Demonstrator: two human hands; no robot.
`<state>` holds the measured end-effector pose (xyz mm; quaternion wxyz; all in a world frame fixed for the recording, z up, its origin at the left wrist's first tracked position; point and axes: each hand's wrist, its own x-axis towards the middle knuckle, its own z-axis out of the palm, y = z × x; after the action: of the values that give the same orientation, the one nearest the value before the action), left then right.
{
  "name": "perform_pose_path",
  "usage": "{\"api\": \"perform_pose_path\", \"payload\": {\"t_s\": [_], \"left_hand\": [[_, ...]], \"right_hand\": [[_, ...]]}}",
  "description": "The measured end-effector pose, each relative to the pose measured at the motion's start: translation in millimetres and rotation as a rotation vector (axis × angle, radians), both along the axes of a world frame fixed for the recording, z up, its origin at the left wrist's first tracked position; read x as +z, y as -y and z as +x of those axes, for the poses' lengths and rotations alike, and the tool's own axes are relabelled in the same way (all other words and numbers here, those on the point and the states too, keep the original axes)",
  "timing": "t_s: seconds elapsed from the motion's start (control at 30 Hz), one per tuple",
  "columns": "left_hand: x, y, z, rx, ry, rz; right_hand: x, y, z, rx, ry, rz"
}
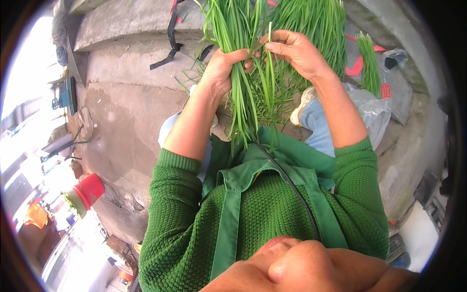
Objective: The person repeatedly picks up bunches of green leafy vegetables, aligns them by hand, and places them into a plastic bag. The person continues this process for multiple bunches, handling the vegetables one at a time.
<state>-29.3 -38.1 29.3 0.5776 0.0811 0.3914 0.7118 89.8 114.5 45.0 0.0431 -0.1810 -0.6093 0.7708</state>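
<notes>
My left hand (228,67) is closed around a bunch of long green garlic chives (242,95), whose leaf ends hang down toward my apron. To its right, my right hand (292,53) pinches a few separate chive stalks (270,73) between thumb and fingers, a pale end sticking up above the grip. Behind my right hand lies a large pile of chives (317,25). Loose leaves and trimmings (281,98) are scattered on the ground between my feet.
A smaller chive bundle (369,65) lies at the right by red strips (355,67), red-handled scissors (385,90) and a clear plastic bag (370,109). A black strap (171,47) lies on the concrete step (142,22). A red bucket (89,189) stands far left.
</notes>
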Motion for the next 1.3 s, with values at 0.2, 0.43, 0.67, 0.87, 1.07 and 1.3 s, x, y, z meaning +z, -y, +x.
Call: {"api": "perform_pose_path", "payload": {"t_s": [0.2, 0.43, 0.67, 0.87, 1.07, 1.3], "left_hand": [[3.1, 3.6, -4.1, 0.010, 0.142, 0.068], [3.4, 3.6, -3.0, -0.001, 0.070, 0.073], [5.1, 1.4, 0.6, -0.035, 0.031, -0.009], [2.2, 1.8, 1.3, -0.057, -0.122, -0.027], [9.7, 3.0, 12.0, -0.149, -0.258, -0.127], [7.2, 3.3, 2.6, -0.014, -0.070, -0.073]], "right_hand": [[0.4, 0.7, 2.0, -0.004, 0.008, 0.442], [-5.3, 3.6, 1.5, -0.063, -0.014, 0.703], [5.3, 3.5, 2.1, -0.024, -0.043, -0.041], [4.8, -10.3, -1.2, -0.402, -0.204, -0.227], [8.8, -21.8, -7.4, -0.419, -0.167, -0.172], [13.9, -25.2, -2.0, -0.507, -0.082, 0.075]]}}
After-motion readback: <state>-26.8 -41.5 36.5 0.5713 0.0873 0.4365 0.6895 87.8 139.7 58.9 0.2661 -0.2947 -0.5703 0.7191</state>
